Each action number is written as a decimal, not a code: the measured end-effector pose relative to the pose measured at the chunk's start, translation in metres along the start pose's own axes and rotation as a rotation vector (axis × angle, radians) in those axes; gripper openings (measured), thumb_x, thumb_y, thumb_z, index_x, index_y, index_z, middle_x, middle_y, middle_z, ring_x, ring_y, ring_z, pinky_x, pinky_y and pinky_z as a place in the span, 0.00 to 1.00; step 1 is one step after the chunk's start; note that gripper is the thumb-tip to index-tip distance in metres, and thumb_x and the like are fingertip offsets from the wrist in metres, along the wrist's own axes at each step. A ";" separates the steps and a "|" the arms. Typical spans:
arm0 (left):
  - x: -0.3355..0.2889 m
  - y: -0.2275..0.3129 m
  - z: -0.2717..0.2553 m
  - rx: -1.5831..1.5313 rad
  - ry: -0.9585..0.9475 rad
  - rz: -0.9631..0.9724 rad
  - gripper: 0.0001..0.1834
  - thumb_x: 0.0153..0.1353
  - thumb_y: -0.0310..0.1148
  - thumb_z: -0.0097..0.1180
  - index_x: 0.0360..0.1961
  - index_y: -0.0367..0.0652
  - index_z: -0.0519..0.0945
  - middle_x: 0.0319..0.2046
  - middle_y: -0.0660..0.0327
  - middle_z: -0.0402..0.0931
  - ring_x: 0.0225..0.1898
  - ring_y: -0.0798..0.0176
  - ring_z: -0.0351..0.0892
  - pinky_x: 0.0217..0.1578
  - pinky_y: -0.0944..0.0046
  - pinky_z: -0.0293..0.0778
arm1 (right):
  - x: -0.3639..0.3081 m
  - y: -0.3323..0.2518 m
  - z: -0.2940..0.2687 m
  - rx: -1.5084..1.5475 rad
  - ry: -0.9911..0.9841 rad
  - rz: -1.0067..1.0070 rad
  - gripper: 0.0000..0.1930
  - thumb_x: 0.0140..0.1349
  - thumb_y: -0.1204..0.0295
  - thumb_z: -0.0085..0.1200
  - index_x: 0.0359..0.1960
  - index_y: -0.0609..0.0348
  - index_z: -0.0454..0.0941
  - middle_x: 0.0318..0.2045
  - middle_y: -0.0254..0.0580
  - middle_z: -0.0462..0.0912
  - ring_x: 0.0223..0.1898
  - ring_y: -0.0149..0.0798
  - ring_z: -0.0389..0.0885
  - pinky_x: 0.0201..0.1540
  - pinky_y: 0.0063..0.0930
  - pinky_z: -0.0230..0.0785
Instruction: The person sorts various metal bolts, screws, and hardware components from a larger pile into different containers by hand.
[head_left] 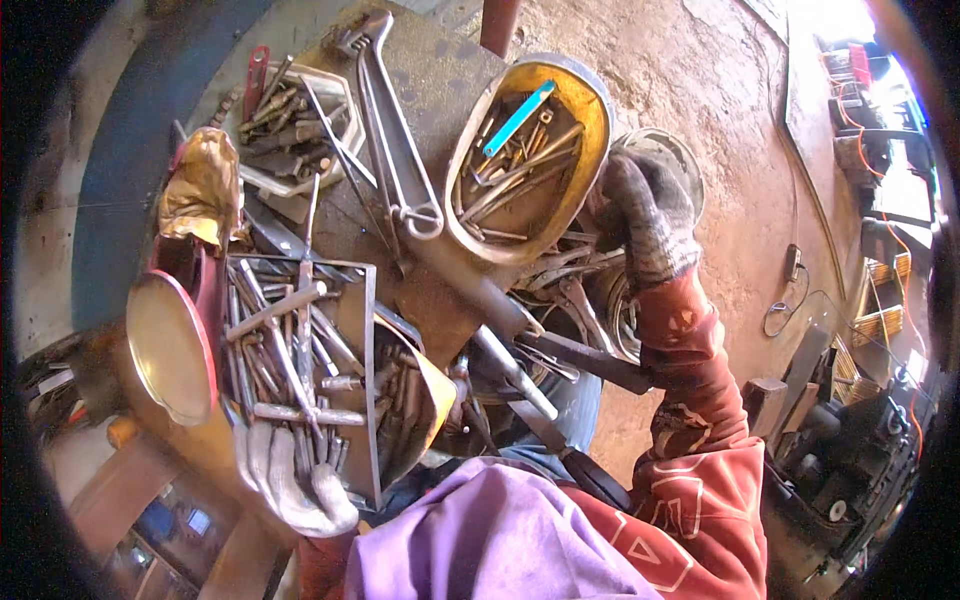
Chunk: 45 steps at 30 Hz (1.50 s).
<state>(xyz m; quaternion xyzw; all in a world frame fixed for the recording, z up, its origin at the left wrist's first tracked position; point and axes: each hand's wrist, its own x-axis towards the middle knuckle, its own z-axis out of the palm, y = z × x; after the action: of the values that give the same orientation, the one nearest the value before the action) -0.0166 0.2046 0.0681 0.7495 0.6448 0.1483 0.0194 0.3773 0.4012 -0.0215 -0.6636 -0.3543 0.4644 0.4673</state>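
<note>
My left hand [295, 485], in a pale grey glove, is curled over the near left corner of an open metal box [371, 400]. Many metal rods [300, 345], some with T-shaped cross handles, fill this box. My right hand [650, 205], in a dirtier glove, is closed at the right rim of a yellow cut-open tub [597, 110]; its fingertips are partly hidden. Inside the tub lie thin bits, small metal pieces and a flat blue tool [519, 118]. Just behind my right hand shows a round pale tin [690, 165].
A big adjustable wrench [390, 130] lies beside another container of metal tools [290, 125]. A red tin with an oval lid [170, 345] stands at the left. Pliers and wrenches [585, 310] are heaped below the tub. Dark machinery [850, 500] and an orange cable [905, 350] are at the right.
</note>
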 end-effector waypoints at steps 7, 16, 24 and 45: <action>0.001 0.001 0.001 -0.023 0.031 0.012 0.29 0.71 0.46 0.47 0.60 0.31 0.74 0.61 0.39 0.72 0.65 0.27 0.65 0.66 0.30 0.59 | -0.004 0.007 0.018 -0.090 -0.028 -0.050 0.24 0.63 0.70 0.67 0.57 0.68 0.76 0.46 0.43 0.85 0.46 0.36 0.81 0.53 0.32 0.76; -0.004 0.001 0.010 -0.073 0.172 0.048 0.24 0.67 0.40 0.50 0.56 0.31 0.78 0.60 0.41 0.75 0.64 0.30 0.68 0.66 0.33 0.61 | -0.043 0.016 -0.024 0.032 -0.096 -0.007 0.24 0.67 0.74 0.55 0.64 0.67 0.72 0.53 0.44 0.83 0.51 0.37 0.80 0.58 0.32 0.74; -0.011 0.006 0.010 -0.073 0.292 0.069 0.22 0.67 0.36 0.55 0.56 0.32 0.79 0.61 0.42 0.75 0.65 0.33 0.68 0.68 0.35 0.60 | -0.158 -0.059 -0.073 0.355 -0.082 -0.082 0.26 0.66 0.70 0.61 0.63 0.70 0.72 0.53 0.45 0.82 0.53 0.38 0.81 0.59 0.34 0.74; -0.047 0.048 -0.076 -0.237 0.312 0.194 0.19 0.59 0.24 0.64 0.53 0.36 0.83 0.58 0.45 0.79 0.61 0.44 0.77 0.62 0.49 0.71 | -0.316 -0.029 -0.041 0.437 -0.113 -0.250 0.27 0.66 0.70 0.61 0.66 0.65 0.72 0.55 0.44 0.82 0.52 0.38 0.82 0.57 0.34 0.75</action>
<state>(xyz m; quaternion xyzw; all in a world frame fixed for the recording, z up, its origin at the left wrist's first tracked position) 0.0046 0.1384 0.1422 0.7686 0.5428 0.3386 -0.0069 0.3147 0.1123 0.1022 -0.4708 -0.3505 0.5050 0.6328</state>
